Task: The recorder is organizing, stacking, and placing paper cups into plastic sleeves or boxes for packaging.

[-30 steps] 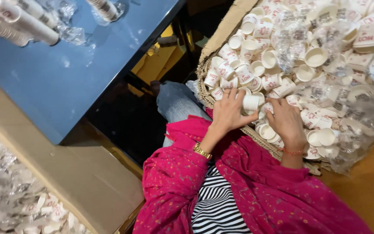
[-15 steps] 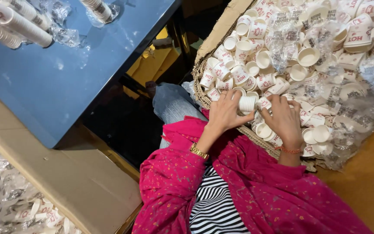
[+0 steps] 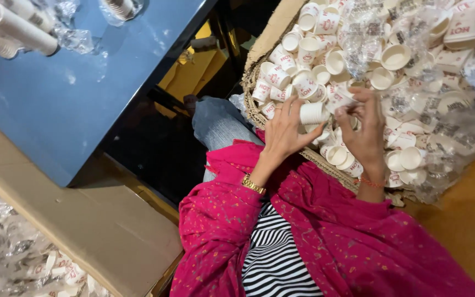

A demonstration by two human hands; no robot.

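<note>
While most of the work seems yet to be done, the biggest thing in view is the heap of loose paper cups (image 3: 391,71), white with red print, which fills the woven basket (image 3: 255,113) at the upper right, tangled with clear plastic wrap (image 3: 468,137). Across the dark gap, the blue table (image 3: 83,93) carries only a few finished stacks of nested cups (image 3: 15,25) at its top left corner, so I judge that a small share is sorted and a great many cups remain. Below it lies a flat cardboard sheet (image 3: 78,220). At the basket's near rim the left hand (image 3: 288,132) curls its fingers round a single cup (image 3: 311,113), while the right hand (image 3: 365,135) pinches the same cup from the other side.
</note>
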